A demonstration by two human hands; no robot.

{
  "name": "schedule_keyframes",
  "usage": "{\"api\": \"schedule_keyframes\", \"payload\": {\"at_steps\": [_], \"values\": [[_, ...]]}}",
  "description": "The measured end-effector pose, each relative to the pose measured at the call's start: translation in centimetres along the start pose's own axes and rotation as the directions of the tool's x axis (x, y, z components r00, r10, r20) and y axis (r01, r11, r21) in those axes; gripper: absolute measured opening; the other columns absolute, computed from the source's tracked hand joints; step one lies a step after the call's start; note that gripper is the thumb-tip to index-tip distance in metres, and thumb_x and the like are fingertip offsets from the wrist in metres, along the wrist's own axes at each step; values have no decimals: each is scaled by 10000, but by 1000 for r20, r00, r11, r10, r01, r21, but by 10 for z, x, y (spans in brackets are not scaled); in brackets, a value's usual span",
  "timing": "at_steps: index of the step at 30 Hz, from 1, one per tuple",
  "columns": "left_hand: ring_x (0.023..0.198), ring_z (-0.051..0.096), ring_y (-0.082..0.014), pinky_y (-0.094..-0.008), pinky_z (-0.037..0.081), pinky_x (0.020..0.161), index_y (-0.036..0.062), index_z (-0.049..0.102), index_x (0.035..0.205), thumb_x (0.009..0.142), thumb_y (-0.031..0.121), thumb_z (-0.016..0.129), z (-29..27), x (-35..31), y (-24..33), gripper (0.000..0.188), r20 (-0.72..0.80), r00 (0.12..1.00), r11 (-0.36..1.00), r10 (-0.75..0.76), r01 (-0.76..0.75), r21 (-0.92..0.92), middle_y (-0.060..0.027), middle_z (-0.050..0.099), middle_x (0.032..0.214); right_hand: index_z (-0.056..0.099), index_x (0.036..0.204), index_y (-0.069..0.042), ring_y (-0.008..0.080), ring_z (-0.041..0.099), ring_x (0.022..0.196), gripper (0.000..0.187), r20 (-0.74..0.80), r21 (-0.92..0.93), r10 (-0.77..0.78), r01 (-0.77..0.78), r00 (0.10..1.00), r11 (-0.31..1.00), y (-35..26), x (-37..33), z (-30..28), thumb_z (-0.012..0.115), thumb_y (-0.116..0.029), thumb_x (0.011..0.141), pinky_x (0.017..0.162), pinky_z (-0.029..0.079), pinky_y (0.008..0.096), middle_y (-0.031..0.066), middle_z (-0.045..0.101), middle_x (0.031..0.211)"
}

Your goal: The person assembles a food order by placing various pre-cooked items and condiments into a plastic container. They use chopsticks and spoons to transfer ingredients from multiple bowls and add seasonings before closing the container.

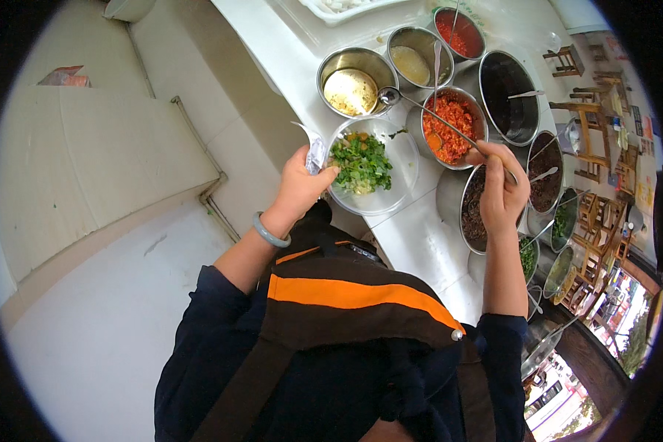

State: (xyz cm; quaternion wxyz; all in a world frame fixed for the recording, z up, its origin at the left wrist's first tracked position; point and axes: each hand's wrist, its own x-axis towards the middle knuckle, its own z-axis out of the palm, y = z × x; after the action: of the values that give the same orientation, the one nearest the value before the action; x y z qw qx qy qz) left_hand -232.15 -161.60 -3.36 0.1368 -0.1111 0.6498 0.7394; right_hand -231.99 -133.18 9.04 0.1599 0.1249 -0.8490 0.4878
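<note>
My left hand [300,184] is closed at the left rim of a clear plastic bowl [407,166], its thumb over the edge. Chopped green herbs [362,160] and some paler bits lie in the bowl. A crumpled-looking white and clear plastic piece [315,152] sticks up from the same hand; its kind is unclear. My right hand [502,177] grips the long thin handle of a metal ladle [389,96]. The ladle's head hangs beside the rim of a steel pot [381,62] with yellowish liquid, just above the bowl. Its handle crosses over a steel pot of chopped red chili [449,121].
Steel pots crowd the white counter [418,228]: a pale yellow sauce [410,65], a red one [458,37], a dark liquid [507,107], dark minced stuff [473,210] and greens [527,258]. Several hold spoons. Wooden stools [565,60] stand beyond the counter.
</note>
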Motion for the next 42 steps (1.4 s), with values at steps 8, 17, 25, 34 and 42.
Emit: {"api": "schedule_keyframes", "payload": {"at_steps": [8,17,25,34,42], "values": [[626,543,-90,-249,460,550,-9,566,929,793,222,739,-20,31,9,319,-213,967,988,139,-120,98,-36,607,770,633,1016,21,155,607,763,171,57,-149,-66,74,996,986,26,30,26,497,-38,931,699,467,261,96,642,819],[619,547,-116,-268,460,533,-11,574,941,747,150,712,-3,139,24,287,-219,917,893,334,-233,386,-49,603,766,643,919,-17,294,593,711,99,192,-283,-239,287,952,915,26,47,51,603,-39,832,671,474,377,121,625,758],[648,572,-157,-317,470,619,-24,587,837,714,147,685,5,121,37,233,-209,845,818,493,-368,442,-80,621,722,629,889,-20,294,575,688,91,213,-306,-323,377,922,874,28,55,57,621,-18,799,649,466,388,125,591,715],[631,577,-181,-335,475,609,-15,583,823,700,186,700,12,118,45,263,-225,861,802,456,-288,524,-112,622,706,640,911,-27,296,590,682,98,296,-307,-229,319,927,896,31,55,69,603,-58,826,651,481,376,134,604,714],[643,580,-175,-336,475,613,-22,591,845,695,156,705,7,129,34,260,-249,846,811,471,-304,500,-103,630,734,641,940,39,105,609,690,250,-31,181,325,-314,945,932,52,61,54,495,-163,950,663,475,242,73,659,730]]}}
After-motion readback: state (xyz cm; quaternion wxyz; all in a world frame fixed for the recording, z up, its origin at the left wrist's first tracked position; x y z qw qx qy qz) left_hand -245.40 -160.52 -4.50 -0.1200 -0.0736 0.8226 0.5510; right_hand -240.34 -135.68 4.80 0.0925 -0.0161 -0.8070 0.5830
